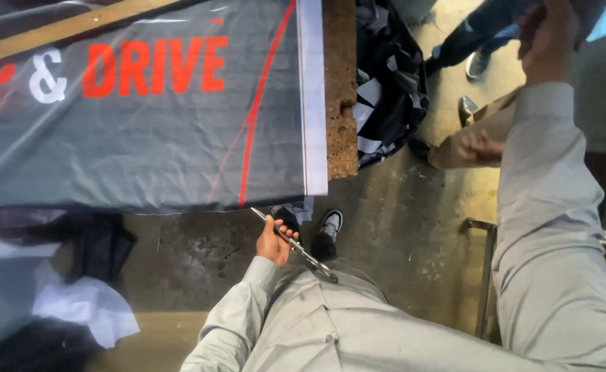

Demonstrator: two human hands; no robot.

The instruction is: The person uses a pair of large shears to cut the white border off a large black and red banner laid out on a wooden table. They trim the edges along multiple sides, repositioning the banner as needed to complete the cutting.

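Note:
My left hand [275, 241] grips a pair of metal scissors [301, 249] just below the near edge of a dark grey banner [144, 138]. The banner has red and white lettering, a thin red line and a white strip [312, 96] along its right side. The scissors point up and left, with the tip close to the banner's lower edge. My right arm, in a grey sleeve, is raised at the far right, with my right hand [547, 34] up near the frame's top. Whether that hand holds anything is unclear.
The banner lies on a brown board table [341, 89] with a wooden slat [68, 27] across it. Dark scraps [385, 83] are piled right of the table. Another person's shoes [478, 62] and hand [478, 148] are on the right. A metal frame [485, 275] stands low right.

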